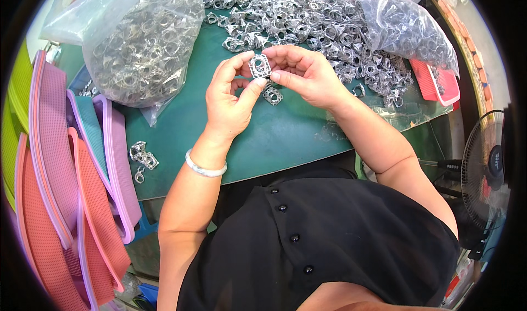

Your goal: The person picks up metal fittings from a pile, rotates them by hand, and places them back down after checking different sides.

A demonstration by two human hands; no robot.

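Both hands are up over the green worktop [285, 135], meeting in the middle. The left hand [230, 99] has thumb and forefinger curled round the near side of a small square metal frame [259, 65], and the right hand [304, 72] pinches its far side, fingers bent in tight. So the frame sits between the two sets of fingertips, held just above the worktop, its open centre facing up at the camera. Right below it, a second frame [272, 95] lies flat on the green mat, just beside the left thumb, not touched as far as I can tell.

A silvery bangle [205, 168] rings the left wrist. Beyond the hands, a big loose heap of metal parts [296, 14] spreads across the far side of the worktop, reaching nearly to the right knuckles. To the left stands a clear bag [145, 42] stuffed with more shiny pieces; to the right, another bag [409, 28] of darker parts slumps partly over a red tray [439, 83].

Near the worktop's left edge, a few linked pieces [143, 157] sit on their own, well apart from the hands. Off the left side, stacked baskets [82, 190] in pink, purple, coral and green lean together. On the far right, a fan [486, 165] stands lower down beside the worktop. The person wears a black buttoned top [329, 245].
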